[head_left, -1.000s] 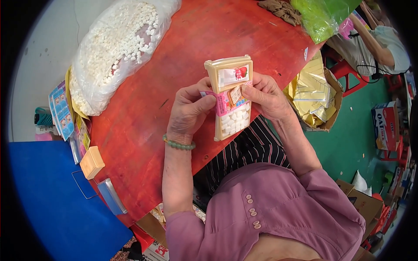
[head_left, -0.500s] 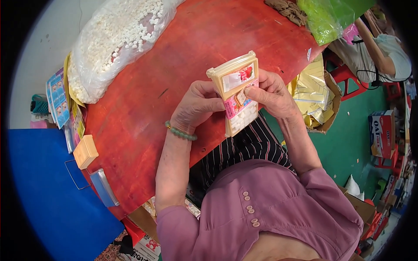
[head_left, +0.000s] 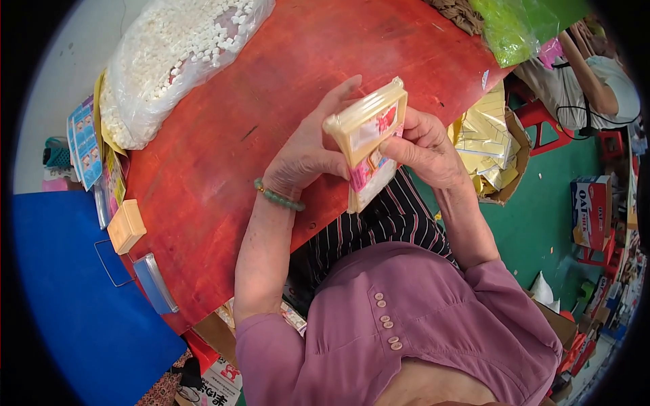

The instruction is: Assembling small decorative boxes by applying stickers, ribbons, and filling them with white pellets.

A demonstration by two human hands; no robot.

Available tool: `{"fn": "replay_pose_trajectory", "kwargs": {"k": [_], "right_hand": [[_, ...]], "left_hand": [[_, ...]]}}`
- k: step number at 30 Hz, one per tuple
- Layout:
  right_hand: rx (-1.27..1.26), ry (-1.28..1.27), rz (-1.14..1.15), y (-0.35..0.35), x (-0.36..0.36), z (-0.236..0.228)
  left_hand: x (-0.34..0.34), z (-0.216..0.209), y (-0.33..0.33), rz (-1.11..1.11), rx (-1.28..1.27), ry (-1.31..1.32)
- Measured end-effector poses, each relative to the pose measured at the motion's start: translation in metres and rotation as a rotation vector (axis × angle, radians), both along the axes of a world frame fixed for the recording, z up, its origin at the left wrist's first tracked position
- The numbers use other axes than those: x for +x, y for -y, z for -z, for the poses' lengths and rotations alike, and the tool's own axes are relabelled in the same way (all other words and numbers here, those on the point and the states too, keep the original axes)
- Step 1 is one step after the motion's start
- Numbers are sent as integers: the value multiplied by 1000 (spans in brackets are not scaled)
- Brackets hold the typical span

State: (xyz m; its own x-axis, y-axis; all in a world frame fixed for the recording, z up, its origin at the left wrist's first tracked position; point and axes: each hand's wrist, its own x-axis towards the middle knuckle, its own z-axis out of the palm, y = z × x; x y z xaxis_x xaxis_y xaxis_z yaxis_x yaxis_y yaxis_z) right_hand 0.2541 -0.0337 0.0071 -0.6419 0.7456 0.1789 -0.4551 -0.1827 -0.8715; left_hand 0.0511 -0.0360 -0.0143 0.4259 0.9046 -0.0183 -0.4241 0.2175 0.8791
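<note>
I judge I'm mid-packing: both hands, left (head_left: 308, 159) and right (head_left: 423, 145), pinch the box (head_left: 365, 125) above the worktop (head_left: 223, 149) edge, packet (head_left: 369, 179) half in, needing a steady push.

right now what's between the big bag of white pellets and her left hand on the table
Only bare red table top lies between the bag of white pellets and the left hand, as the head view shows.

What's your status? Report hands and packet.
Left hand and right hand both grip the small packet stack. Held above the red table edge. Nothing blocking.
</note>
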Motion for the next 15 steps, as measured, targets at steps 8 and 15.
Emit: {"fn": "replay_pose_trajectory", "kwargs": {"k": [8,15], "right_hand": [[-39,-51,-63,11,-10,0],[-34,-145,49,15,-20,8]], "left_hand": [[1,-4,3,167,48,39],[-8,-4,3,189,50,-103]]}}
